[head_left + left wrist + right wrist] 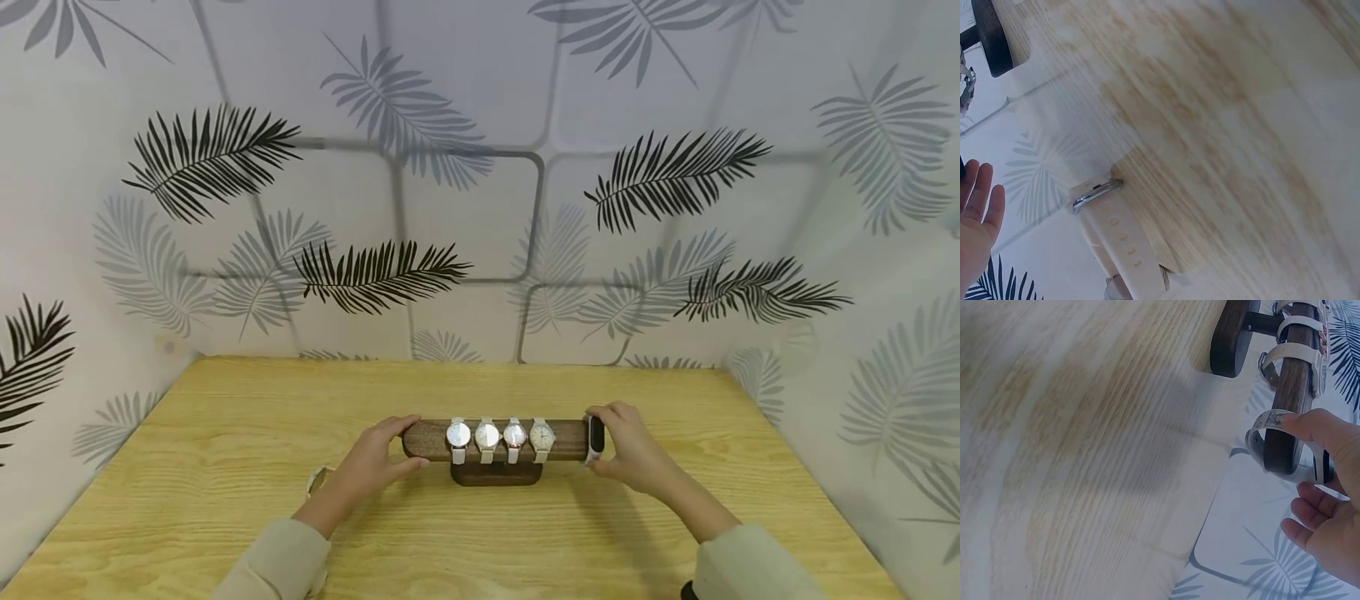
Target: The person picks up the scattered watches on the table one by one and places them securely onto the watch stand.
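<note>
A dark wooden watch stand (431,438), a rounded bar on a short foot, stands on the table. Several light-strapped watches (487,437) sit side by side around its bar. My left hand (378,454) holds the bar's left end, fingers above and thumb below. At the other end, my right hand (628,446) pinches a white-strapped smart band (596,435) with a dark screen. In the right wrist view, the band's strap (1257,440) loops around the bar's tip, with my thumb on it. Only part of my left hand (975,225) shows in the left wrist view.
Another watch (318,479) lies on the wood-grain table (225,433), beside my left forearm. Its pale strap (1125,240), with holes and a metal buckle, shows large in the left wrist view. A leaf-patterned backdrop (480,217) rises behind the table and along both sides.
</note>
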{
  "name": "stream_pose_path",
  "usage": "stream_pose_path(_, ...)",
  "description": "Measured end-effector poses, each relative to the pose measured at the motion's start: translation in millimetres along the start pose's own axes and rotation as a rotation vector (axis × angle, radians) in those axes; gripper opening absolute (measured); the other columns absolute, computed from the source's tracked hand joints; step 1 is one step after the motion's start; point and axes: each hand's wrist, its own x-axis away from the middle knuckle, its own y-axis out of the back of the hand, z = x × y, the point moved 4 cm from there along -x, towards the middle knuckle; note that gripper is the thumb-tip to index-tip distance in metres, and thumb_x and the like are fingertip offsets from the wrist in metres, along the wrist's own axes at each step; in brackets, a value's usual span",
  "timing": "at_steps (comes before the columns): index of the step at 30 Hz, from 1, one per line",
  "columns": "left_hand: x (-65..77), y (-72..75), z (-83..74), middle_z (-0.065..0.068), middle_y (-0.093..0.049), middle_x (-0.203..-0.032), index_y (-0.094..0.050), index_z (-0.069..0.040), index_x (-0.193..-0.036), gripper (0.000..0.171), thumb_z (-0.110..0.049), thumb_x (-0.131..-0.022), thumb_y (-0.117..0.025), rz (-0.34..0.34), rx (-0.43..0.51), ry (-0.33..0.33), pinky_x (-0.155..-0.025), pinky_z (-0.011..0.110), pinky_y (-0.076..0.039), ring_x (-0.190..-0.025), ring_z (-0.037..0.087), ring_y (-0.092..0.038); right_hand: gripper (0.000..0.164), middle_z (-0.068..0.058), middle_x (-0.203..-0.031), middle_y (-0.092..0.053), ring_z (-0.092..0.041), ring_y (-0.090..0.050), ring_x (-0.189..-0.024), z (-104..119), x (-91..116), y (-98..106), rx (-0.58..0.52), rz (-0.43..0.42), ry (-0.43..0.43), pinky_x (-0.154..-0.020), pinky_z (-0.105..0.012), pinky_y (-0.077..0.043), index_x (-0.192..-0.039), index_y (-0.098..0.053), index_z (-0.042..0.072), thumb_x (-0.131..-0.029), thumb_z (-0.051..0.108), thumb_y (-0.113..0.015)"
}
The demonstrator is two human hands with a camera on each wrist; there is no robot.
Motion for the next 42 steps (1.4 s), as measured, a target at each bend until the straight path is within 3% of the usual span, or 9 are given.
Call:
stream_pose_path(6, 0.5, 0.0, 0.4, 0.013, -0.053, -0.126, -0.047, -0.005, -0.13, 0.063, -0.024, -0.076, -0.072, -0.008, -0.009, -0.02, -0.092, 0.042, -0.048, -0.113, 0.029, -0.054, 0.06, -0.014, -0.098, -0.053, -0.03, -0.047, -0.094, 9, -8, -6, 0.073, -0.011, 0.089, -0.078, -0.043, -0.046, -0.112, -0.056, -0.004, -0.059, 0.006, -0.08)
stream_pose_path(12, 0.5, -0.1, 1.2, 0.013, -0.053, -0.126, -0.047, -0.005, -0.131, 0.064, -0.025, -0.076, -0.072, -0.009, -0.004, -0.031, -0.092, 0.042, -0.047, -0.113, 0.029, -0.054, 0.062, -0.016, -0.104, -0.055, -0.029, -0.049, -0.097, 14, -13, -15, 0.105, 0.011, 0.118, -0.082, -0.044, -0.047, -0.113, -0.055, -0.004, -0.059, 0.01, -0.082)
stream_pose_path(33, -0.3, -1.8, 2.3, 0.011, -0.055, -0.124, -0.047, -0.005, -0.131, 0.064, -0.024, -0.076, -0.072, -0.018, -0.032, -0.033, -0.091, 0.041, -0.048, -0.111, 0.027, -0.055, 0.07, -0.017, -0.112, -0.055, -0.033, -0.049, -0.104, 18, -11, -24, 0.098, -0.009, 0.137, -0.087, -0.049, -0.045, -0.127, -0.048, -0.001, -0.065, 0.01, -0.078)
stream_pose_path(38, 1.8, 1.9, 2.6, 0.011, -0.054, -0.126, -0.043, -0.006, -0.134, 0.068, -0.025, -0.076, -0.073, 0.002, -0.036, -0.037, -0.091, 0.043, -0.047, -0.111, 0.029, -0.054, 0.077, -0.019, -0.118, -0.053, -0.035, -0.046, -0.11, 15, -7, -22, 0.052, -0.019, 0.11, -0.092, -0.052, -0.042, -0.132, -0.042, 0.001, -0.065, 0.012, -0.079)
stream_pose_path(42, 8.2, 11.6, 11.6, 0.011, -0.052, -0.127, -0.038, -0.009, -0.137, 0.073, -0.032, -0.077, -0.071, 0.005, -0.047, -0.03, -0.093, 0.046, -0.045, -0.115, 0.03, -0.051, 0.081, -0.02, -0.123, -0.049, -0.037, -0.043, -0.115, 10, 0, -19, 0.013, -0.032, 0.084, -0.094, -0.053, -0.04, -0.135, -0.038, 0.001, -0.066, 0.013, -0.079)
